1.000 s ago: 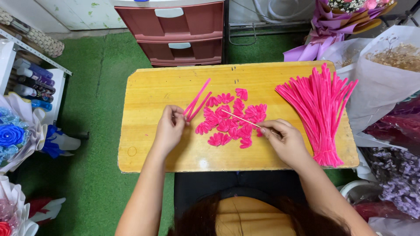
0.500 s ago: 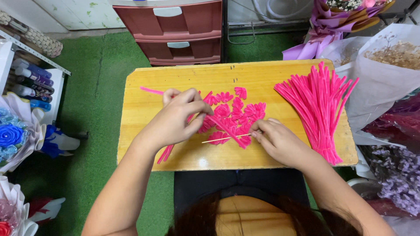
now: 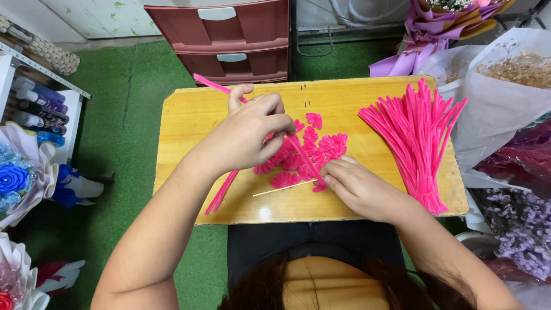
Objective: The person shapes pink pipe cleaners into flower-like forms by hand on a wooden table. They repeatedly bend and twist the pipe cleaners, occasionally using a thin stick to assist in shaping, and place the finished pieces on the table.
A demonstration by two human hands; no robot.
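A single head-worn camera looks almost straight down from close above at the wooden table (image 3: 189, 115), taking in the green floor (image 3: 123, 92) on the left and the red drawers (image 3: 229, 40) at the far edge.

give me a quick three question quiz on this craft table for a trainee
1. True or false: the loose bundle of straight pink pipe cleaners lies on the right of the yellow wooden table.
2. Which hand pinches the thin pale wooden stick: A left hand, B right hand?
3. Fill in: the folded pink pipe cleaner petals lie between the two ____.

Key: 1 true. 2 B. 3 hands.
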